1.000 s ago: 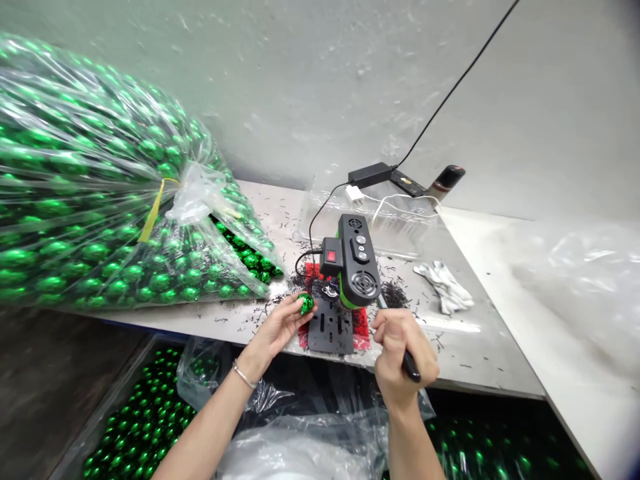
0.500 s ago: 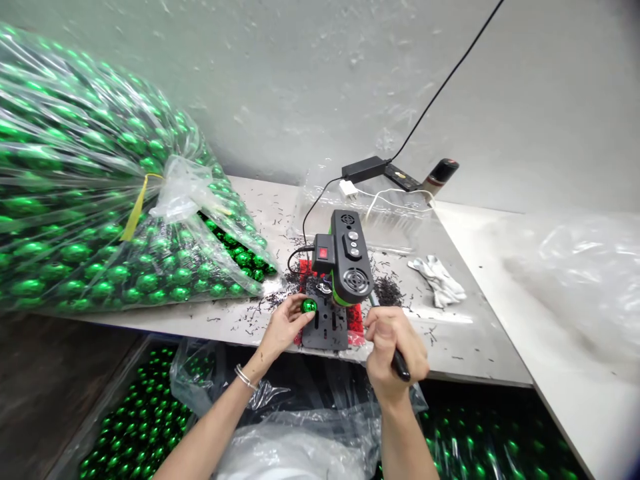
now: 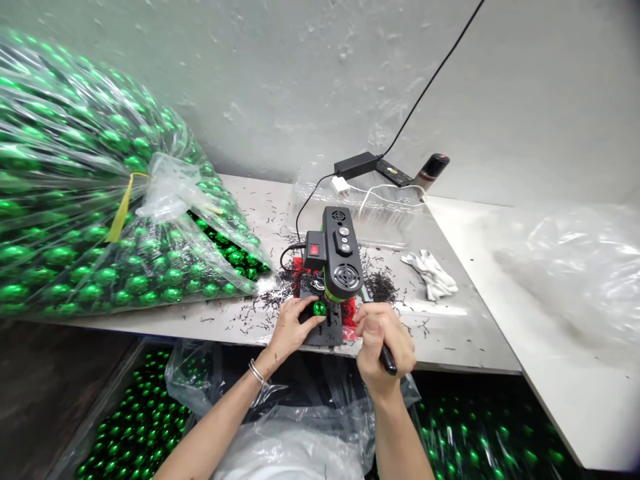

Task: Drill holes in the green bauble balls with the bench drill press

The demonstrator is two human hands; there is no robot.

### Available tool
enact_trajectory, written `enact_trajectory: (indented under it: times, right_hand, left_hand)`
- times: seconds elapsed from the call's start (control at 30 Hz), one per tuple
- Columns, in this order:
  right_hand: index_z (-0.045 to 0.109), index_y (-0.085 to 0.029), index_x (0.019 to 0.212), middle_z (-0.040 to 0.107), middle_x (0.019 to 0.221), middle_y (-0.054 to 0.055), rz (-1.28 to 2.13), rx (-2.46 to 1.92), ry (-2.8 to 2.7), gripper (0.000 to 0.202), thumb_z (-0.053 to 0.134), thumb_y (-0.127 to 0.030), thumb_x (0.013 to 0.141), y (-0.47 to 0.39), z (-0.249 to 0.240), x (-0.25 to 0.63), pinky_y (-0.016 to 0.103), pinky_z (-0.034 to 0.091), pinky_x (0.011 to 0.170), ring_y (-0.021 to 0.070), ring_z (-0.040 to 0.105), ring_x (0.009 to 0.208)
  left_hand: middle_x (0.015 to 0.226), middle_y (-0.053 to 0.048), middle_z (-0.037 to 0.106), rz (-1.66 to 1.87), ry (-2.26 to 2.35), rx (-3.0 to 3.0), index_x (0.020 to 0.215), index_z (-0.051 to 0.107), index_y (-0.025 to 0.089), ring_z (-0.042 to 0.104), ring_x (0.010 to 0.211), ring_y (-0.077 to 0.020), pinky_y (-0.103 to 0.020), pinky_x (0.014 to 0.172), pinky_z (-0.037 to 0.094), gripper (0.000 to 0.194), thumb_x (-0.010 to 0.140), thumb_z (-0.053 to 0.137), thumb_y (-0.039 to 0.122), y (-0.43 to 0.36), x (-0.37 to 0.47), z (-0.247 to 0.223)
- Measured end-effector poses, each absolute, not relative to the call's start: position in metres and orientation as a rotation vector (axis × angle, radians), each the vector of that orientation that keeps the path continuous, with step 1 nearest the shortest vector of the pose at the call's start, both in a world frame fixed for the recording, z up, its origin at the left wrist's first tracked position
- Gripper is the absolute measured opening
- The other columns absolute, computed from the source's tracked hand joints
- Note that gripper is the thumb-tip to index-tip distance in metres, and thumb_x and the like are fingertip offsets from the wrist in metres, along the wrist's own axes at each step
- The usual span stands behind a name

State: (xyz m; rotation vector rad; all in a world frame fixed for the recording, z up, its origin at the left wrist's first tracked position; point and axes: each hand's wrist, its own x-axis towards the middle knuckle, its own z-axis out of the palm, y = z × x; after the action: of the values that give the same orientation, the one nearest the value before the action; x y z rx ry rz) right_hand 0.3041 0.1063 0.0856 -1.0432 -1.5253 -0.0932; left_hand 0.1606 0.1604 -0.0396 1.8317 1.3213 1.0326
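A shiny green ball sits under the head of a small black bench drill press, above its dark slotted base. My left hand pinches the ball between thumb and fingers from the left. On the other side, my right hand is wrapped around the press's lever handle, whose black end sticks out below the fist. The drill tip is hidden by the head. Dark shavings lie around the base, and red material shows beneath it.
A big clear bag of green balls leans on the table's left. White gloves lie on the right. Behind the press are a clear plastic tray, a power adapter and cables. More green balls fill containers below the table edge.
My left hand has brought the green ball slightly right and closer under the drill head. My right hand stays on the lever handle. The whole view has shifted a little.
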Motion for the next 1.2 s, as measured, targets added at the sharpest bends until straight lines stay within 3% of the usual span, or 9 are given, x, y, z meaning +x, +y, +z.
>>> enact_trajectory:
  times: [0.4, 0.67, 0.97, 1.2]
  right_hand:
    - [0.048, -0.020, 0.070, 0.052, 0.063, -0.002, -0.104, -1.042, -1.533, 0.025, 0.045, -0.003, 0.089, 0.105, 0.085, 0.303, 0.025, 0.043, 0.058, 0.0111, 0.057, 0.065]
    - [0.050, -0.020, 0.071, 0.052, 0.065, -0.001, -0.079, -1.025, -1.528, 0.024, 0.045, -0.003, 0.088, 0.103, 0.076, 0.305, 0.026, 0.044, 0.057, 0.0122, 0.057, 0.065]
    - [0.052, -0.018, 0.075, 0.057, 0.076, 0.004, -0.165, -0.927, -1.591, 0.025, 0.038, -0.017, 0.095, 0.105, 0.018, 0.311, 0.032, 0.046, 0.064, 0.0137, 0.055, 0.067]
    - [0.052, -0.019, 0.075, 0.058, 0.075, 0.002, -0.200, -0.959, -1.594, 0.025, 0.037, -0.017, 0.095, 0.105, 0.018, 0.312, 0.034, 0.048, 0.070, 0.0141, 0.056, 0.067]
  left_hand:
    - [0.113, -0.008, 0.073, 1.091, 1.226, 2.080, 0.112, 0.067, 0.023, 0.064, 0.105, -0.0265, -0.048, 0.101, 0.041, 0.031, 0.084, 0.071, 0.034, 0.157, 0.160, -0.043]
    - [0.105, -0.008, 0.073, 1.122, 1.189, 2.029, 0.110, 0.070, 0.021, 0.063, 0.100, -0.0260, -0.045, 0.095, 0.046, 0.036, 0.079, 0.076, 0.040, 0.164, 0.164, -0.050]
    - [0.101, -0.008, 0.073, 1.117, 1.177, 2.017, 0.108, 0.071, 0.022, 0.062, 0.096, -0.0255, -0.045, 0.091, 0.047, 0.035, 0.078, 0.077, 0.039, 0.165, 0.164, -0.047]
    - [0.102, -0.008, 0.073, 1.118, 1.178, 2.007, 0.108, 0.071, 0.021, 0.063, 0.097, -0.0259, -0.047, 0.093, 0.047, 0.034, 0.078, 0.077, 0.039, 0.165, 0.165, -0.048]
